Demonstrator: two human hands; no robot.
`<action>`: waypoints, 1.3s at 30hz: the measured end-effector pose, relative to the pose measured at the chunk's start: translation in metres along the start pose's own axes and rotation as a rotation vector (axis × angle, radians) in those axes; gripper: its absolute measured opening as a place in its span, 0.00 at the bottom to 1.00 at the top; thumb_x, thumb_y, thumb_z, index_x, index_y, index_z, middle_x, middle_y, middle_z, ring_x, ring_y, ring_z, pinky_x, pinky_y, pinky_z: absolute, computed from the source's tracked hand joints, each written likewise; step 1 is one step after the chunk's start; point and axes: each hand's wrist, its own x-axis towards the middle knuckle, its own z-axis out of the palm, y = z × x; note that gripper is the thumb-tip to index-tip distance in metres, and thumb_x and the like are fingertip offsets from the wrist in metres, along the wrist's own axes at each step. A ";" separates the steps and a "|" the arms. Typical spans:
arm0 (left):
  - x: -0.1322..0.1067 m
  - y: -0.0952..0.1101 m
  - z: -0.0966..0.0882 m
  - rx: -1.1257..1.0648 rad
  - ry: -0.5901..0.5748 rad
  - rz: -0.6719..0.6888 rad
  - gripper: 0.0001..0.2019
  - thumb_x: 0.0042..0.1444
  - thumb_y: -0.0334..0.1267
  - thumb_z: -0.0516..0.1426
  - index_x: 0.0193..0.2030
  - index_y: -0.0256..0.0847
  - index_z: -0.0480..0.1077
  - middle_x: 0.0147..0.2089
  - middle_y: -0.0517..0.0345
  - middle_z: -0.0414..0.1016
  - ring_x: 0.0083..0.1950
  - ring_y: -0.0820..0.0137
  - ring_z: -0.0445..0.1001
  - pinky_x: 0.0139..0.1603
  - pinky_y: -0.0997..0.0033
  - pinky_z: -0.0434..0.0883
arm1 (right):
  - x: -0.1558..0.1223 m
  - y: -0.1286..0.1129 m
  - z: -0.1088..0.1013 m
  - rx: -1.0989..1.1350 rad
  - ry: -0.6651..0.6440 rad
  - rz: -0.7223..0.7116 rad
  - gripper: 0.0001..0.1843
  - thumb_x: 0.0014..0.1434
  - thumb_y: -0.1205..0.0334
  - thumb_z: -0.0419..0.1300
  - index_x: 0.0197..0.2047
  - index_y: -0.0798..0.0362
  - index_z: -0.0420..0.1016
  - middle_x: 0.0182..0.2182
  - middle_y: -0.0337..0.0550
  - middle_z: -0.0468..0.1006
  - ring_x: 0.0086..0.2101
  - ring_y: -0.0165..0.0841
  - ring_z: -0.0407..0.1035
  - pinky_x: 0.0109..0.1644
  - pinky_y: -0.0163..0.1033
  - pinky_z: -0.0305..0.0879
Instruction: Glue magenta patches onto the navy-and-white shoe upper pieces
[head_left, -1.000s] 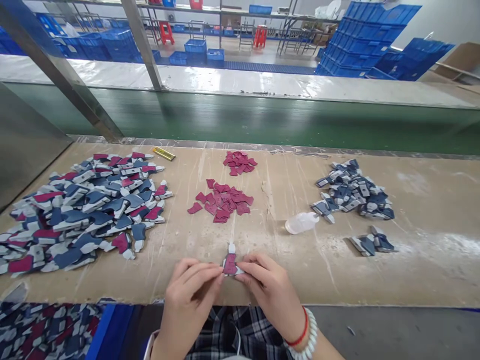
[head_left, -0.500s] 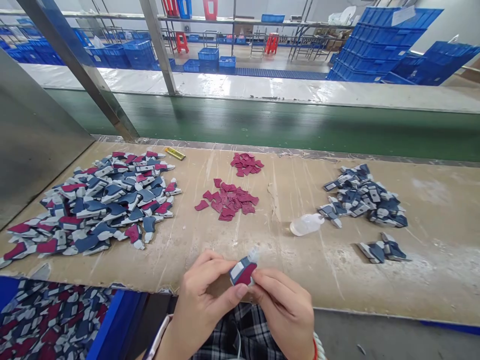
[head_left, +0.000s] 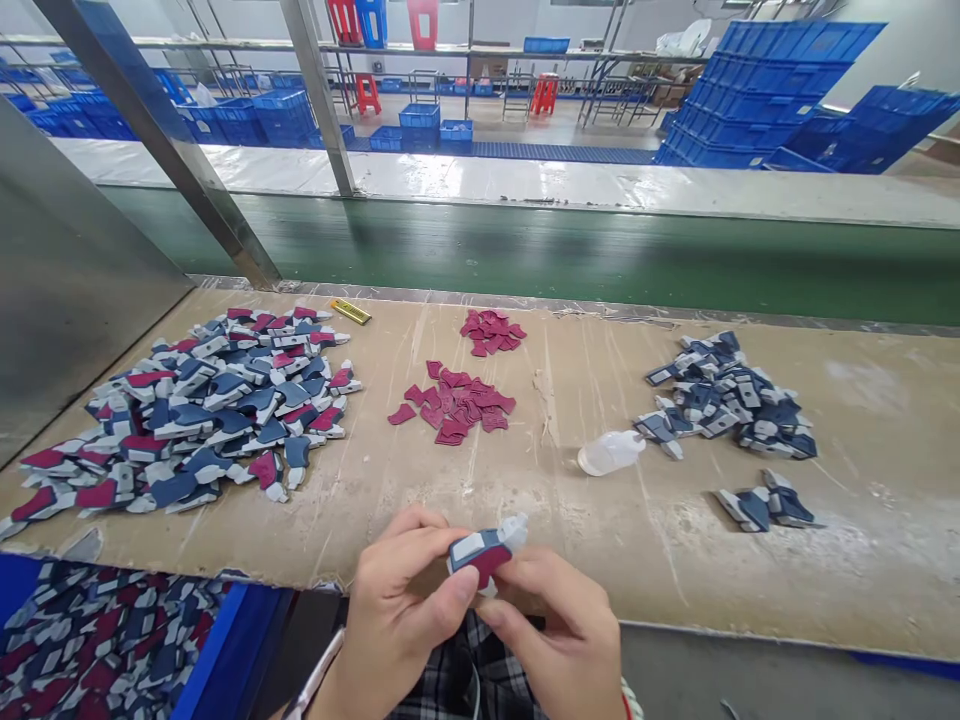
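My left hand (head_left: 397, 620) and my right hand (head_left: 559, 640) together pinch one small plastic part (head_left: 484, 550), blue, white and dark red, just in front of the bench's near edge. A big heap of similar blue, white and red parts (head_left: 195, 410) lies on the bench to the left. Small dark red pieces form a loose pile (head_left: 454, 400) in the middle, with a smaller pile (head_left: 491, 330) behind it. A heap of blue and white parts (head_left: 724, 395) sits to the right, with two parts (head_left: 765, 505) lying apart in front of it.
A small clear plastic bottle (head_left: 609, 452) lies on its side on the cardboard-covered bench (head_left: 570, 540). A yellow strip (head_left: 351, 311) lies at the back. A blue bin (head_left: 105, 640) of parts stands below left. Behind the bench runs a green conveyor belt (head_left: 570, 255).
Both hands lifted the part off the bench surface and turned it, drawing it toward me. The camera view shifted slightly left and down.
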 end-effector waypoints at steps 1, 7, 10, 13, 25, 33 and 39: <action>0.000 -0.001 0.000 -0.007 0.009 -0.001 0.07 0.60 0.38 0.57 0.40 0.44 0.77 0.31 0.60 0.75 0.35 0.71 0.69 0.36 0.74 0.68 | 0.001 0.000 -0.001 0.064 -0.012 0.062 0.08 0.53 0.60 0.68 0.38 0.47 0.79 0.26 0.37 0.78 0.25 0.29 0.73 0.29 0.31 0.72; -0.003 0.000 0.001 -0.013 0.006 0.008 0.07 0.60 0.39 0.58 0.41 0.44 0.77 0.32 0.60 0.76 0.36 0.70 0.69 0.38 0.73 0.67 | 0.013 -0.001 -0.003 0.390 -0.114 0.309 0.09 0.54 0.55 0.67 0.39 0.46 0.80 0.35 0.40 0.74 0.31 0.29 0.71 0.32 0.31 0.71; -0.003 0.002 -0.001 -0.018 -0.002 0.024 0.07 0.59 0.39 0.58 0.41 0.45 0.77 0.31 0.60 0.75 0.36 0.70 0.68 0.38 0.73 0.67 | 0.016 -0.004 -0.004 0.449 -0.148 0.352 0.07 0.55 0.56 0.66 0.37 0.46 0.81 0.34 0.40 0.74 0.33 0.29 0.71 0.34 0.31 0.71; -0.005 0.001 -0.001 -0.010 -0.021 0.035 0.07 0.60 0.39 0.58 0.43 0.45 0.77 0.30 0.61 0.74 0.35 0.70 0.67 0.38 0.73 0.66 | 0.016 -0.007 -0.006 0.389 -0.153 0.328 0.05 0.55 0.59 0.66 0.37 0.46 0.81 0.33 0.40 0.74 0.33 0.29 0.70 0.35 0.31 0.69; -0.006 -0.011 0.005 -0.088 -0.161 -0.129 0.17 0.62 0.50 0.53 0.33 0.39 0.73 0.32 0.55 0.69 0.36 0.68 0.67 0.36 0.71 0.65 | 0.011 0.005 0.002 0.650 0.033 0.653 0.16 0.50 0.52 0.68 0.24 0.54 0.70 0.21 0.31 0.61 0.20 0.21 0.56 0.21 0.28 0.56; -0.001 -0.015 0.010 -0.151 -0.198 -0.180 0.25 0.60 0.58 0.50 0.27 0.37 0.71 0.27 0.55 0.68 0.31 0.68 0.65 0.32 0.70 0.62 | 0.013 0.003 0.001 0.683 -0.003 0.679 0.17 0.50 0.53 0.69 0.22 0.53 0.68 0.18 0.29 0.61 0.18 0.21 0.55 0.21 0.28 0.56; 0.006 -0.012 0.011 -0.147 -0.163 -0.224 0.25 0.62 0.54 0.50 0.22 0.37 0.70 0.23 0.57 0.67 0.28 0.71 0.64 0.29 0.71 0.61 | 0.012 0.004 0.003 0.650 -0.038 0.704 0.19 0.52 0.49 0.66 0.21 0.54 0.68 0.19 0.30 0.61 0.18 0.22 0.58 0.20 0.29 0.60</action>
